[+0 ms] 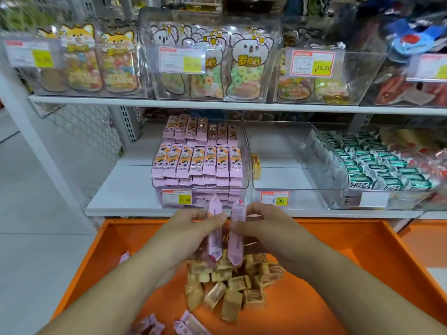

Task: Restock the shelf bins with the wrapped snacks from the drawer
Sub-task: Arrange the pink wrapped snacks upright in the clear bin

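Head view, looking down over an open orange drawer (135, 238) below white shelves. Left hand (191, 226) pinching one pink wrapped snack bar (214, 228) upright between thumb and curled fingers; right hand (261, 226) pinching a second pink bar (236, 235) the same way, the two bars side by side, just apart. Directly beyond, a clear bin (200, 165) already packed with matching pink bars in neat rows. Beside it, an empty clear bin (290, 160) priced 8.00. Underneath the hands, a loose heap of tan wrapped snacks (232, 284). Likely risks: light pinch slipping and dropping a bar back into the drawer; forcing bars into the crowded bin and toppling the rows; misplacing pink bars into the empty neighbour.
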Tool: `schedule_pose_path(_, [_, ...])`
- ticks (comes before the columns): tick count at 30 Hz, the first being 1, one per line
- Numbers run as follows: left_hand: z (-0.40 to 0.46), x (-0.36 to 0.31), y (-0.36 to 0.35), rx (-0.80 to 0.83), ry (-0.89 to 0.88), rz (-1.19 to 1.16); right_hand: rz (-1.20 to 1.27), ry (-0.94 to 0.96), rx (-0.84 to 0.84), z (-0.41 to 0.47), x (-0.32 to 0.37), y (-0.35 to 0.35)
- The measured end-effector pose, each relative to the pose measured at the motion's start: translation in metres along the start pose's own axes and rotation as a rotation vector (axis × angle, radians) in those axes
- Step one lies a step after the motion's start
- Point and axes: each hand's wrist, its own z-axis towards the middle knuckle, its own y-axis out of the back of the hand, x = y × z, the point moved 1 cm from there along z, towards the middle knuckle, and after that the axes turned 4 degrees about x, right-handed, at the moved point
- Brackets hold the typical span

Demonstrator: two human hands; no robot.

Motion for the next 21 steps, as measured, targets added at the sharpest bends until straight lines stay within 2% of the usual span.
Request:
schedule_pose_path(3, [0.004,-0.003,0.0,0.104,0.039,-0.004,0.009,-0.014,0.038,0.003,0.001,0.006])
schedule_pose_path(7, [0.002,-0.005,0.002,0.124,-0.04,0.066,-0.06,0.012,-0.016,0.01,-0.003,0.013])
schedule_pose_path(14, [-0.01,-0.007,0.009,0.04,-0.238,0.091,-0.15,0.046,-0.115,0.012,-0.005,0.005])
schedule_pose_path(19, [-0.016,-0.008,0.007,0.007,-0.237,0.045,-0.104,0.143,-0.022,0.005,-0.002,0.002])
schedule_pose_path(21, [-0.019,-0.007,0.008,0.023,-0.254,0.034,-0.12,0.159,-0.037,0.003,0.0,0.0])
